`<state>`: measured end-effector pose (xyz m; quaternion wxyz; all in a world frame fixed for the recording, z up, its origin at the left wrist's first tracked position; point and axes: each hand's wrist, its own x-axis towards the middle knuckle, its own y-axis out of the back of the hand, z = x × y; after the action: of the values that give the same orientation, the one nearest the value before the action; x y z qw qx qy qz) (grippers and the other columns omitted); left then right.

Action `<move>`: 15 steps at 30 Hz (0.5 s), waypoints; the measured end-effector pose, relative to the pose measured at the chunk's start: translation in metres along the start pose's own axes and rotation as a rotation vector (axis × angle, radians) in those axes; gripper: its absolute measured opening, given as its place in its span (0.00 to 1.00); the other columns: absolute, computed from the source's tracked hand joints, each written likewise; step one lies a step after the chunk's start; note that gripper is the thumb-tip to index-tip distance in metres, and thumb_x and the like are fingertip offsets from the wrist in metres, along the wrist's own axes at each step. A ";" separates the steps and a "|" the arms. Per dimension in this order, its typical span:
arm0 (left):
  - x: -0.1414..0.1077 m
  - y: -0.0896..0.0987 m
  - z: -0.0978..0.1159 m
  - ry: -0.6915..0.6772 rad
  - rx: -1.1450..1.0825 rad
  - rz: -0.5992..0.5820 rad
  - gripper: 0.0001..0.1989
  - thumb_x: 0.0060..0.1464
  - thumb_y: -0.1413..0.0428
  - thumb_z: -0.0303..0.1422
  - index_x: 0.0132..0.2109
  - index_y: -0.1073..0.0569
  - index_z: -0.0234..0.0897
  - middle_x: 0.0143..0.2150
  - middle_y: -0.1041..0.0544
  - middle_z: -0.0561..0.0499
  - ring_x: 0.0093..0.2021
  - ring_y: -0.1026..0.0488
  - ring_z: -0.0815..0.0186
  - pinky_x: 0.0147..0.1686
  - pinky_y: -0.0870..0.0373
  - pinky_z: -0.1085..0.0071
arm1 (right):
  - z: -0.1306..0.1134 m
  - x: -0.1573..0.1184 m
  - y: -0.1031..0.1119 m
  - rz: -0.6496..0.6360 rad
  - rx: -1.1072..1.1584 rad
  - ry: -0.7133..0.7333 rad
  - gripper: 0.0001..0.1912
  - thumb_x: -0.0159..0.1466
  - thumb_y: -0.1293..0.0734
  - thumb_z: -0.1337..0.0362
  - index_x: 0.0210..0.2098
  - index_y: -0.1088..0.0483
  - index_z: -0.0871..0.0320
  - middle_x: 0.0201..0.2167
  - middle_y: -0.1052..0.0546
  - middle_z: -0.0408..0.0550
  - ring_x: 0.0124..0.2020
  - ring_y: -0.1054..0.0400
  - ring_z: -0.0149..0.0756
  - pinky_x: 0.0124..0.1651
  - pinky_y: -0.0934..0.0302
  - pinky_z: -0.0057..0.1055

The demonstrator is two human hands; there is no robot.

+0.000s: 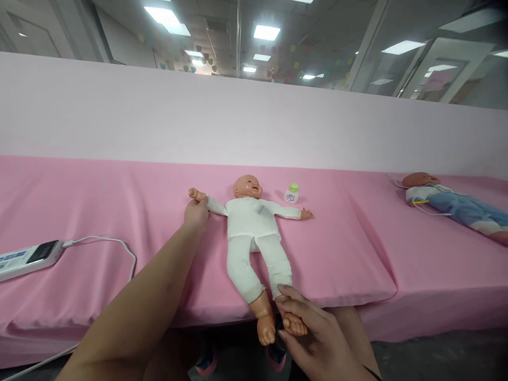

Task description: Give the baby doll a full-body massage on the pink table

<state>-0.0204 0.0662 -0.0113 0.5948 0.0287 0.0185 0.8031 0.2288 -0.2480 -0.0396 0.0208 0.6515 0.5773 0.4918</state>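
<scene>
A baby doll (254,219) in a white cloth suit lies on its back on the pink sheet, arms spread, its feet past the front edge. My left hand (196,212) is closed around the doll's forearm at the left, just below its small fist. At the lower right, my right hand (313,330) has its fingers curved around the doll's foot on that side, fingertips at the ankle and thumb below the foot. A small clear bottle (291,194) with a green cap stands beside the doll's head, to the right.
A second doll (464,209) in blue clothes, with a thin white tube, lies at the far right. A white device (29,259) with a cable lies on the pink sheet (341,254) at the left. Behind rises a white wall (254,121) below windows.
</scene>
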 end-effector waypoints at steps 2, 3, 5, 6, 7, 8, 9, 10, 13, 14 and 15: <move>-0.011 0.000 0.003 -0.120 0.144 -0.017 0.19 0.66 0.46 0.46 0.52 0.25 0.37 0.48 0.18 0.39 0.47 0.19 0.51 0.44 0.24 0.60 | -0.007 0.007 0.009 -0.011 -0.030 0.003 0.22 0.60 0.29 0.70 0.54 0.24 0.54 0.54 0.18 0.53 0.54 0.21 0.47 0.55 0.24 0.34; -0.016 -0.001 0.005 -0.180 0.226 -0.029 0.18 0.66 0.46 0.46 0.52 0.26 0.38 0.49 0.18 0.40 0.47 0.20 0.51 0.44 0.25 0.60 | -0.010 0.011 0.013 -0.017 -0.040 -0.003 0.22 0.61 0.29 0.70 0.55 0.24 0.53 0.55 0.18 0.53 0.53 0.21 0.47 0.55 0.24 0.35; -0.027 -0.007 0.009 -0.326 0.375 -0.054 0.16 0.66 0.47 0.44 0.51 0.26 0.39 0.49 0.19 0.41 0.48 0.21 0.51 0.45 0.26 0.60 | -0.011 0.019 0.019 -0.024 -0.036 -0.029 0.22 0.62 0.29 0.68 0.56 0.25 0.53 0.56 0.19 0.53 0.55 0.22 0.47 0.57 0.24 0.36; -0.033 -0.011 0.011 -0.397 0.445 -0.069 0.15 0.66 0.47 0.43 0.50 0.25 0.39 0.48 0.19 0.41 0.48 0.21 0.51 0.46 0.27 0.60 | -0.010 0.023 0.020 -0.025 -0.023 -0.045 0.21 0.63 0.29 0.68 0.56 0.26 0.53 0.57 0.20 0.53 0.57 0.23 0.47 0.58 0.25 0.37; -0.039 -0.015 0.013 -0.466 0.512 -0.087 0.14 0.65 0.47 0.43 0.49 0.25 0.39 0.48 0.19 0.41 0.48 0.22 0.51 0.47 0.27 0.59 | -0.007 0.028 0.020 -0.025 -0.007 -0.062 0.21 0.64 0.29 0.67 0.57 0.26 0.52 0.58 0.21 0.53 0.59 0.24 0.47 0.60 0.26 0.39; -0.044 -0.020 0.014 -0.532 0.573 -0.101 0.14 0.64 0.46 0.42 0.49 0.24 0.40 0.49 0.19 0.42 0.49 0.22 0.51 0.48 0.27 0.59 | -0.004 0.033 0.019 -0.020 0.008 -0.082 0.21 0.64 0.29 0.66 0.57 0.27 0.52 0.59 0.22 0.53 0.61 0.26 0.47 0.61 0.27 0.40; -0.050 -0.025 0.015 -0.594 0.628 -0.112 0.14 0.63 0.44 0.41 0.50 0.23 0.40 0.50 0.19 0.42 0.51 0.23 0.51 0.49 0.28 0.59 | 0.000 0.039 0.017 -0.010 0.023 -0.099 0.22 0.65 0.29 0.65 0.58 0.28 0.51 0.60 0.22 0.53 0.62 0.27 0.47 0.62 0.28 0.42; -0.055 -0.029 0.016 -0.647 0.675 -0.125 0.14 0.62 0.43 0.41 0.51 0.23 0.41 0.51 0.19 0.43 0.52 0.23 0.51 0.51 0.28 0.59 | 0.004 0.046 0.014 0.003 0.040 -0.117 0.22 0.65 0.29 0.65 0.59 0.29 0.51 0.61 0.23 0.53 0.63 0.28 0.48 0.63 0.29 0.43; -0.064 -0.038 0.015 -0.747 0.777 -0.191 0.16 0.63 0.43 0.40 0.55 0.22 0.44 0.52 0.18 0.46 0.53 0.23 0.53 0.53 0.28 0.60 | 0.016 0.069 0.005 0.051 0.101 -0.180 0.25 0.65 0.29 0.63 0.61 0.32 0.51 0.62 0.24 0.54 0.61 0.26 0.47 0.60 0.27 0.43; -0.065 -0.039 0.014 -0.765 0.803 -0.214 0.16 0.63 0.43 0.40 0.56 0.22 0.44 0.52 0.18 0.46 0.53 0.22 0.54 0.53 0.28 0.60 | 0.019 0.077 0.002 0.064 0.123 -0.205 0.26 0.65 0.29 0.63 0.62 0.33 0.50 0.62 0.25 0.54 0.59 0.25 0.47 0.57 0.26 0.43; -0.064 -0.040 0.012 -0.787 0.826 -0.237 0.17 0.64 0.43 0.40 0.57 0.23 0.45 0.53 0.18 0.47 0.53 0.22 0.54 0.54 0.29 0.61 | 0.022 0.085 -0.001 0.072 0.141 -0.229 0.27 0.65 0.29 0.63 0.63 0.34 0.50 0.62 0.25 0.54 0.56 0.24 0.45 0.54 0.25 0.41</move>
<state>0.0372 0.0161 -0.0032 0.5825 0.5522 0.1108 0.5861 0.2297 -0.1705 0.0006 0.0228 0.7233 0.5807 0.3729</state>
